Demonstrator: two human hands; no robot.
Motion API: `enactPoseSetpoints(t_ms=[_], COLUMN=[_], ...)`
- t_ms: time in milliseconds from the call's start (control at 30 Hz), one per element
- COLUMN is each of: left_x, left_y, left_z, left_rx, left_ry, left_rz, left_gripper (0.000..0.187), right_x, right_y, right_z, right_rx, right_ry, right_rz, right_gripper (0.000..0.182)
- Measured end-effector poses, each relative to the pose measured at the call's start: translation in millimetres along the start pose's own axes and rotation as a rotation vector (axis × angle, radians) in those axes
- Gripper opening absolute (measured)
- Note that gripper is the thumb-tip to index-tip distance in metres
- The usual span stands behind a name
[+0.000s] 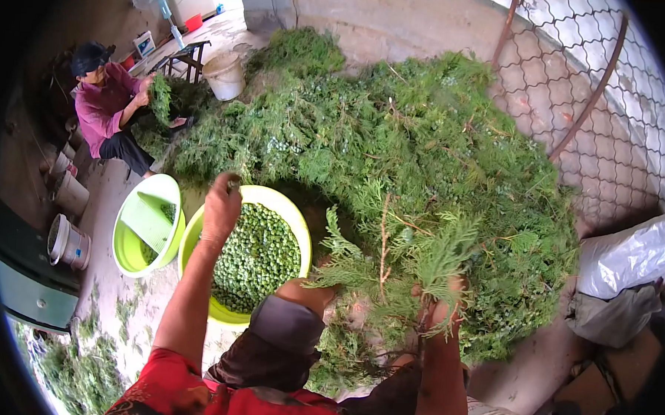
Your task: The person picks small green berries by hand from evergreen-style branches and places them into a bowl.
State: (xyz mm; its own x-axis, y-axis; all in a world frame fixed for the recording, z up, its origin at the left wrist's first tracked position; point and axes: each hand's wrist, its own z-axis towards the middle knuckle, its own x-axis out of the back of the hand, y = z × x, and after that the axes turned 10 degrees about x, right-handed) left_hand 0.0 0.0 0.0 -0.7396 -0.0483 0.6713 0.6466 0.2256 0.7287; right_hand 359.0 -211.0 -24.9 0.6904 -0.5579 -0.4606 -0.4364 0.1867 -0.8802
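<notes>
My left hand (223,204) is closed above the left rim of a yellow-green basin (302,225). Something small and greyish shows at its fingertips, too small to name. Small round green seed cones (260,256) fill much of the basin. My right hand (441,305) is wrapped round a leafy evergreen branch (384,247), and its flat green sprays spread up and to the left, partly covering the fingers. Just beyond the branch lies a large heap of cut evergreen branches (395,136), with pale cones among the leaves.
Left of the full basin stands another yellow-green tub (123,250) with a light green slotted board in it. A co-worker (107,105) sits at far left, holding a sprig. A white bucket (225,77), wire mesh (575,92) and silvery sack (623,257) surround the heap.
</notes>
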Motion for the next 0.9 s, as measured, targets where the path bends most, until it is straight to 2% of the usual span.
enactPoseSetpoints(t_ms=[33, 67, 100, 167, 233, 300, 367, 433, 467, 567, 633, 700, 733, 767, 833, 900], left_x=[0.9, 8.2, 1.9, 1.7, -9.6, -20.5, -29.9, -36.7, -40.0, -68.4, -58.6, -58.9, -54.6, -44.2, -44.8, -35.3], left_y=[-18.1, -7.0, -15.8, 39.3, 85.9, 117.4, 135.6, 150.1, 154.2, 138.3, 138.5, 129.1, 132.4, 137.1, 121.8, 98.8], left_z=[-0.9, -21.8, -15.7, -57.3, -102.5, -134.3, -152.4, -163.8, -166.7, -155.8, -151.5, -139.3, -140.9, -145.8, -133.6, -116.6], left_rx=[-0.226, -0.169, -0.348, -0.316, -0.335, -0.367, -0.380, -0.379, -0.383, -0.362, -0.392, -0.576, -0.634, -0.414, -0.069, 0.017], left_ry=[0.213, 0.172, 0.252, -0.023, -0.348, -0.581, -0.666, -0.651, -0.643, -0.637, -0.633, -0.342, -0.236, -0.344, -0.540, -0.464], left_rz=[0.636, 1.008, 0.779, 0.190, -0.280, -0.405, -0.337, -0.415, -0.494, -0.628, -0.593, -0.140, -0.177, -0.231, -0.655, -0.747], left_gripper=[0.043, 0.034, 0.027, 0.016, 0.014, 0.018, 0.022, 0.023, 0.023, 0.023, 0.022, 0.020, 0.019, 0.017, 0.018, 0.018], right_x=[-3.3, -8.2, -11.8, -21.2, -36.5, -39.9, -54.3, -53.9, -55.5, -53.4, -55.6, -62.9, -70.5, -78.2, -84.6, -84.5], right_y=[-0.4, -1.3, -7.0, -15.6, -23.2, -22.4, -33.7, -33.8, -39.1, -34.0, -38.8, -36.1, -32.7, -29.3, -25.2, -9.2], right_z=[-1.3, -1.0, 6.6, -1.6, -14.2, -17.7, -24.3, -27.1, -28.9, -26.7, -29.0, -33.0, -38.5, -43.6, -43.1, -40.9], right_rx=[0.029, 0.058, 0.085, 0.029, -0.028, -0.002, -0.083, -0.062, 0.015, 0.021, 0.012, -0.108, -0.131, -0.154, -0.152, -0.133], right_ry=[0.056, 0.111, 0.095, -0.020, -0.025, -0.027, -0.001, -0.092, -0.203, -0.219, -0.214, -0.141, -0.182, -0.224, -0.435, -0.437], right_rz=[0.011, 0.024, 0.034, 0.013, 0.110, -0.002, 0.046, -0.009, -0.043, -0.020, 0.013, -0.094, -0.111, -0.126, -0.113, -0.036], right_gripper=[0.042, 0.040, 0.040, 0.036, 0.030, 0.031, 0.032, 0.032, 0.032, 0.032, 0.029, 0.028, 0.032, 0.035, 0.036, 0.034])
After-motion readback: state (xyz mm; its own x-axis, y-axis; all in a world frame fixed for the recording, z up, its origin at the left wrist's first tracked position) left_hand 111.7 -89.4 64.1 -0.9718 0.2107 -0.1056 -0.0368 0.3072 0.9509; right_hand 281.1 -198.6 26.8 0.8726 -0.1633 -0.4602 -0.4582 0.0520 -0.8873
